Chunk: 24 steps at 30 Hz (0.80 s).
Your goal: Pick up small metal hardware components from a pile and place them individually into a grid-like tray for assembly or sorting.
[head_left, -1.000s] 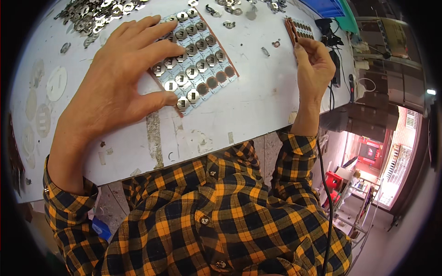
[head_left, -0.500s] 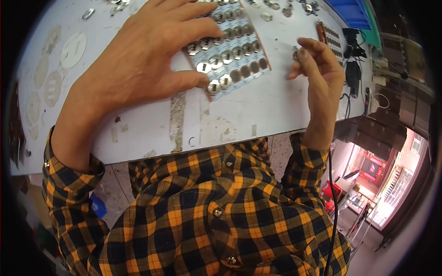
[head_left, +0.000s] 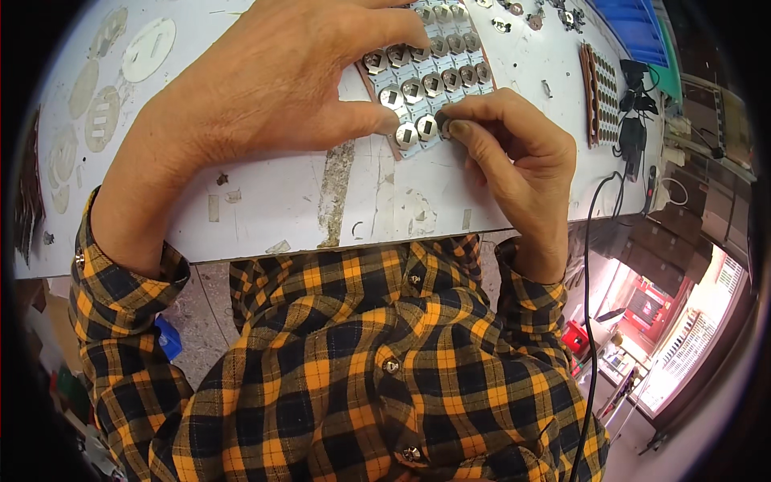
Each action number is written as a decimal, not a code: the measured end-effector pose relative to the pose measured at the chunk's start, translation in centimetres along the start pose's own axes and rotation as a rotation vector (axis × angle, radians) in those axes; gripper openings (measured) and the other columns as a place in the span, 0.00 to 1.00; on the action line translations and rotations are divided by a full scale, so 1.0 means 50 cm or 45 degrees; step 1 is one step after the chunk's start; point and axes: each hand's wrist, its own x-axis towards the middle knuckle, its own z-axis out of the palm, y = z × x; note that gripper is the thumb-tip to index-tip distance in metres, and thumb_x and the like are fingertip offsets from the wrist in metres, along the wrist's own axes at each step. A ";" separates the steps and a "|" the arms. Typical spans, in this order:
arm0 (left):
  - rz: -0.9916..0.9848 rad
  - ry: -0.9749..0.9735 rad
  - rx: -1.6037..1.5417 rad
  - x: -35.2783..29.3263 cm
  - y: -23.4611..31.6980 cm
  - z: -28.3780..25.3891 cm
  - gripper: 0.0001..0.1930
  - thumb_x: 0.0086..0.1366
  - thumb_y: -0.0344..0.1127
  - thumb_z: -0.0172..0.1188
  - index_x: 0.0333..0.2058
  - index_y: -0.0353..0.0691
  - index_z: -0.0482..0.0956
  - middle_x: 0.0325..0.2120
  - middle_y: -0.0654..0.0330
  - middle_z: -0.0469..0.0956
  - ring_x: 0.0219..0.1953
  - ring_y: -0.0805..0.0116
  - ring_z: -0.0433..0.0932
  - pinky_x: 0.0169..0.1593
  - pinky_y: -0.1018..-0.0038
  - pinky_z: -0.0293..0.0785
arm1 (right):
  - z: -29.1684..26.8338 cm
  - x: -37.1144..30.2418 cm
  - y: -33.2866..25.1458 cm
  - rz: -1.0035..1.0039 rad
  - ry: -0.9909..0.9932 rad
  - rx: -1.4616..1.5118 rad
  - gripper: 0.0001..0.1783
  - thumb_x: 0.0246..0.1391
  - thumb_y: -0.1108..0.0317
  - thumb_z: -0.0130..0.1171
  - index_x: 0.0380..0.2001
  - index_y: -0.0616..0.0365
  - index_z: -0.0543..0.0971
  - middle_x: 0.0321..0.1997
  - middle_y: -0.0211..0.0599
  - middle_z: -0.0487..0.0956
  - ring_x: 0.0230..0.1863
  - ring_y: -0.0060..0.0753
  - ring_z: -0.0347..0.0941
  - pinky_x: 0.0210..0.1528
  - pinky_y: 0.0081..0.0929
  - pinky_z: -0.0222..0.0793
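Note:
A light-blue panel board (head_left: pixel 423 67) with brown edges lies on the table, bearing rows of round silver metal pieces with dark slots. My left hand (head_left: pixel 265 88) is spread over its left side. The left thumb touches the near left corner, and some fingertips lie beyond the picture's top. At the front row, my right hand (head_left: pixel 510 153) pinches a small round metal piece (head_left: pixel 444 122) between thumb and forefinger, beside two seated silver pieces. The fingertips mostly hide this piece, and whether it touches the board I cannot tell.
Loose metal pieces (head_left: pixel 534 20) lie beyond the board. To the right stand another panel (head_left: pixel 606 96) with dark round spots, black cables (head_left: pixel 634 104) and a blue bin (head_left: pixel 630 28). A white disc (head_left: pixel 148 50) rests at the left. The table's front edge runs close to my body.
My right hand has moved left from beside the board to its front row, bringing the small metal piece. My left hand stays spread over the board; the whole view has shifted slightly.

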 end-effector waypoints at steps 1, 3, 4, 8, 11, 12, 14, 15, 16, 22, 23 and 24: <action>0.007 0.006 0.021 0.001 -0.002 0.004 0.31 0.61 0.49 0.73 0.56 0.36 0.77 0.62 0.38 0.71 0.67 0.40 0.67 0.70 0.50 0.63 | 0.003 -0.002 0.001 0.003 0.002 -0.003 0.08 0.60 0.82 0.65 0.43 0.66 0.85 0.33 0.30 0.85 0.31 0.13 0.76 0.32 0.13 0.71; 0.012 0.004 0.002 0.005 -0.007 0.008 0.31 0.61 0.49 0.74 0.56 0.36 0.77 0.63 0.38 0.71 0.67 0.40 0.66 0.70 0.50 0.62 | 0.013 -0.006 0.003 0.029 0.139 -0.014 0.08 0.64 0.79 0.65 0.45 0.68 0.85 0.35 0.30 0.85 0.29 0.11 0.73 0.29 0.10 0.64; 0.010 0.001 -0.010 0.005 -0.007 0.008 0.31 0.61 0.49 0.74 0.56 0.36 0.77 0.63 0.38 0.70 0.68 0.39 0.66 0.70 0.50 0.62 | 0.015 -0.008 0.003 0.029 0.138 -0.013 0.08 0.64 0.79 0.65 0.45 0.68 0.85 0.35 0.30 0.85 0.29 0.11 0.73 0.29 0.10 0.64; 0.036 -0.004 0.060 0.006 0.001 0.003 0.31 0.61 0.49 0.74 0.56 0.37 0.78 0.63 0.37 0.70 0.68 0.39 0.66 0.71 0.50 0.62 | 0.015 -0.008 0.015 -0.059 0.145 -0.055 0.07 0.59 0.81 0.67 0.41 0.67 0.85 0.34 0.31 0.85 0.32 0.15 0.78 0.36 0.15 0.74; -0.012 -0.020 -0.017 0.006 0.001 -0.002 0.31 0.60 0.49 0.74 0.57 0.37 0.78 0.64 0.38 0.70 0.69 0.39 0.65 0.71 0.50 0.62 | 0.015 -0.010 0.011 -0.050 0.136 -0.110 0.07 0.60 0.80 0.67 0.42 0.67 0.84 0.36 0.30 0.85 0.34 0.15 0.78 0.39 0.15 0.75; -0.012 -0.027 -0.037 0.006 0.000 -0.002 0.32 0.60 0.49 0.75 0.57 0.37 0.78 0.64 0.38 0.70 0.69 0.38 0.65 0.71 0.49 0.61 | 0.015 -0.011 0.008 0.045 0.146 -0.079 0.07 0.62 0.79 0.67 0.43 0.68 0.84 0.38 0.30 0.85 0.37 0.16 0.79 0.43 0.15 0.76; -0.012 -0.037 -0.057 0.006 0.000 -0.003 0.32 0.60 0.49 0.75 0.57 0.37 0.78 0.64 0.38 0.70 0.69 0.38 0.65 0.71 0.49 0.61 | 0.015 -0.012 0.009 0.006 0.135 -0.135 0.07 0.62 0.79 0.67 0.43 0.68 0.84 0.37 0.29 0.84 0.36 0.15 0.78 0.42 0.15 0.75; -0.036 -0.035 -0.073 0.006 0.000 -0.004 0.33 0.59 0.50 0.76 0.58 0.38 0.78 0.65 0.38 0.70 0.70 0.37 0.64 0.71 0.49 0.61 | 0.014 -0.012 0.010 -0.035 0.125 -0.191 0.07 0.62 0.79 0.67 0.43 0.67 0.84 0.36 0.27 0.84 0.36 0.15 0.78 0.41 0.14 0.74; -0.061 -0.031 -0.091 0.006 0.001 -0.004 0.34 0.58 0.50 0.77 0.58 0.38 0.78 0.65 0.39 0.70 0.70 0.37 0.64 0.72 0.48 0.61 | 0.012 -0.011 0.009 -0.034 0.124 -0.191 0.07 0.62 0.79 0.67 0.43 0.67 0.84 0.36 0.27 0.84 0.36 0.15 0.78 0.41 0.14 0.74; -0.108 -0.045 -0.114 0.009 -0.003 0.006 0.36 0.57 0.52 0.78 0.59 0.39 0.78 0.66 0.38 0.69 0.72 0.36 0.62 0.73 0.48 0.60 | -0.008 0.000 0.015 -0.102 -0.039 -0.240 0.06 0.60 0.80 0.67 0.40 0.65 0.84 0.31 0.23 0.79 0.31 0.11 0.73 0.32 0.13 0.66; -0.113 -0.041 -0.112 0.006 -0.030 0.037 0.36 0.57 0.52 0.78 0.59 0.39 0.78 0.66 0.38 0.69 0.72 0.36 0.62 0.73 0.48 0.60 | -0.009 0.004 0.018 -0.112 -0.064 -0.262 0.06 0.59 0.80 0.67 0.40 0.65 0.84 0.30 0.24 0.78 0.30 0.11 0.72 0.31 0.13 0.65; 0.271 0.330 -0.194 -0.010 -0.069 0.075 0.36 0.57 0.52 0.77 0.59 0.39 0.78 0.67 0.38 0.69 0.72 0.36 0.61 0.73 0.48 0.59 | -0.005 0.003 0.001 -0.146 -0.091 -0.294 0.06 0.58 0.80 0.67 0.40 0.65 0.84 0.30 0.25 0.78 0.29 0.12 0.71 0.30 0.14 0.64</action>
